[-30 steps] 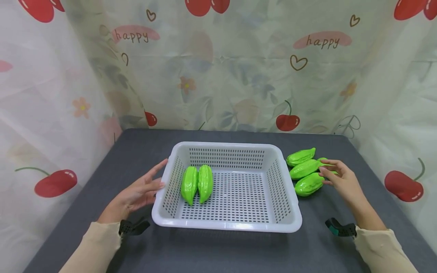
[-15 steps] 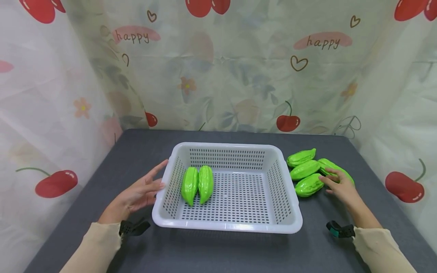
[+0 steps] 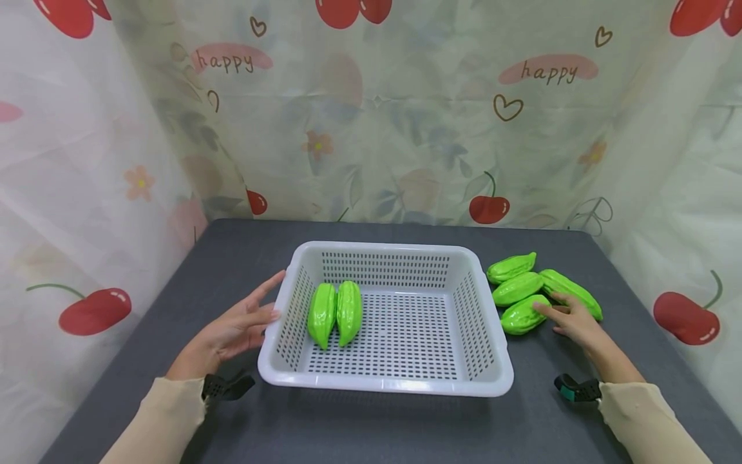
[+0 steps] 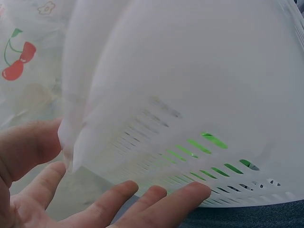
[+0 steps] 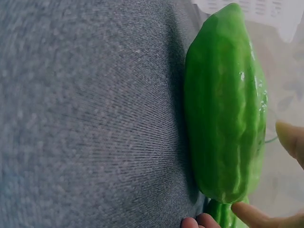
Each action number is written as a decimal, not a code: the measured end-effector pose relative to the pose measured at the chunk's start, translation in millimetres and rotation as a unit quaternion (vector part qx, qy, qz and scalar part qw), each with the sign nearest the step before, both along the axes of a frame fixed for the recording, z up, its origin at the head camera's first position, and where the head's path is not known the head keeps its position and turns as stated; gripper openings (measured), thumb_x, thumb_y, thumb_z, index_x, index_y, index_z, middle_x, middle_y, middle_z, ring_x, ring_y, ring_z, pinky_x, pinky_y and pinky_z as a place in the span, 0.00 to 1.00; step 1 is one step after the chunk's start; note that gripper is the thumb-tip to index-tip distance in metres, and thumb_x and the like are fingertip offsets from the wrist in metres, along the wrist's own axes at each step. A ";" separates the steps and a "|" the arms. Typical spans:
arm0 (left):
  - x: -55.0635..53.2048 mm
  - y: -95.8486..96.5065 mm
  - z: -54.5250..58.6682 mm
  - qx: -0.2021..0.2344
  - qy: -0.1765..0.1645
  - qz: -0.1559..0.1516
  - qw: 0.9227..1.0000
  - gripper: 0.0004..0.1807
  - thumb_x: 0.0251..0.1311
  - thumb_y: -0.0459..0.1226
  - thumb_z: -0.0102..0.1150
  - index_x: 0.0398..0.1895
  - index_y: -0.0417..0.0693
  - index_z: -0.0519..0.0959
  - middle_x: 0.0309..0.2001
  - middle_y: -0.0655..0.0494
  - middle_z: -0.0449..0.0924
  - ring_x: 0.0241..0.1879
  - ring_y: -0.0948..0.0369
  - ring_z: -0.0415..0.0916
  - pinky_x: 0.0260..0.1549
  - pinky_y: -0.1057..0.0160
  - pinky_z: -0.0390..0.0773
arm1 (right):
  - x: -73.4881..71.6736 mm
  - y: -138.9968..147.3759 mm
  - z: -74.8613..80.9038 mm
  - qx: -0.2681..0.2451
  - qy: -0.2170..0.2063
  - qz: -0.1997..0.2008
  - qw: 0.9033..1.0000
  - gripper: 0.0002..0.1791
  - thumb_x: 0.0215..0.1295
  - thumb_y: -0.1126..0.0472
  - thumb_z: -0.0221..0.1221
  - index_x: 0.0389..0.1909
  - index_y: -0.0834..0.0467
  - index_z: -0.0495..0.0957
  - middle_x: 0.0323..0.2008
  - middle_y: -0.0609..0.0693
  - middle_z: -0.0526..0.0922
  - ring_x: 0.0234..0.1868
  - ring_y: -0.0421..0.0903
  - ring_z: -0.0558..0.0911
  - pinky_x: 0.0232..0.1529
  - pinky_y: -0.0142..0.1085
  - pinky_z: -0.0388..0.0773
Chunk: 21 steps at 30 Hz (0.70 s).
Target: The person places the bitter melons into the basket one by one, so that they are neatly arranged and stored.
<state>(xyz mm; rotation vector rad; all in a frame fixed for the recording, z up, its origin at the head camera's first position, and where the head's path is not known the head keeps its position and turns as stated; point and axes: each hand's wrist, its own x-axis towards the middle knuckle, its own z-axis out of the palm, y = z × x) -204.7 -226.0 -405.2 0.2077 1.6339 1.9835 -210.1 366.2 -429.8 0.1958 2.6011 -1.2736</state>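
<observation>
- Pale curtain (image 3: pixel 394 116) surrounds a dark grey table (image 3: pixel 394 425) on my remote feed, printed with cherries, flowers, hearts and the word "happy".
- White slotted basket (image 3: pixel 385 385) stands upright mid-table; in its left part I see two ridged green gourds (image 3: pixel 322 316) lying side by side.
- Right of the basket, on the table, lie four more: a rear gourd (image 3: pixel 511 266), a middle gourd (image 3: pixel 518 288) and a front gourd (image 3: pixel 523 316) in a row, with an outer gourd (image 3: pixel 570 286) slanting just beside them, farther right.
- I see the left hand (image 3: pixel 237 332) with fingers spread wide, touching the basket's left rim.
- At the pile, the right hand (image 3: pixel 574 319) has thumb and fingers apart, between the front gourd and the outer gourd; up close, one fingertip meets a gourd's end. I cannot tell how firmly it presses.
- Cream sleeves (image 3: pixel 159 419) and black straps (image 3: pixel 226 386) show at both wrists.
</observation>
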 end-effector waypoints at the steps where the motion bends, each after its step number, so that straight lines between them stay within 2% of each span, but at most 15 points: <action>1: 0.1 0.1 0.1 0.000 -0.001 0.001 1.000 0.47 0.67 0.28 0.51 0.76 0.74 0.39 0.75 0.40 0.49 0.57 0.47 0.76 0.51 0.37 0.75 | -0.3 -0.2 -0.6 0.002 -0.003 0.001 1.000 0.52 0.71 0.40 0.47 0.72 0.74 0.33 0.68 0.82 0.45 0.68 0.73 0.56 0.61 0.58 0.69; 6: 0.4 0.0 -0.4 -0.003 -0.001 0.002 1.000 0.47 0.67 0.29 0.52 0.76 0.75 0.38 0.75 0.40 0.48 0.59 0.45 0.74 0.52 0.37 0.74 | -2.4 -1.8 -2.7 0.026 -0.014 0.008 1.000 0.54 0.69 0.38 0.49 0.72 0.75 0.33 0.68 0.82 0.43 0.68 0.74 0.54 0.62 0.60 0.66; 12: 1.0 0.1 -0.5 -0.006 -0.002 0.007 1.000 0.47 0.67 0.30 0.52 0.76 0.76 0.38 0.76 0.41 0.47 0.60 0.44 0.74 0.52 0.37 0.73 | -4.2 -3.7 -2.2 0.062 -0.024 0.014 0.998 0.56 0.68 0.35 0.49 0.71 0.76 0.36 0.67 0.80 0.49 0.65 0.73 0.60 0.60 0.61 0.67; 17: 1.3 0.3 -0.8 -0.002 -0.001 0.002 1.000 0.47 0.67 0.30 0.52 0.76 0.76 0.37 0.76 0.40 0.45 0.60 0.44 0.73 0.52 0.37 0.73 | -4.8 -3.9 -2.1 0.061 -0.025 0.013 0.998 0.54 0.68 0.36 0.49 0.71 0.76 0.39 0.67 0.79 0.51 0.64 0.72 0.62 0.59 0.60 0.68; 21: 1.6 0.5 -0.6 -0.004 -0.001 0.003 1.000 0.48 0.67 0.30 0.52 0.76 0.75 0.37 0.76 0.41 0.46 0.60 0.43 0.73 0.52 0.36 0.73 | -4.8 -5.1 -1.7 0.046 -0.026 0.005 0.999 0.55 0.67 0.37 0.51 0.72 0.76 0.37 0.68 0.80 0.49 0.66 0.73 0.58 0.61 0.61 0.65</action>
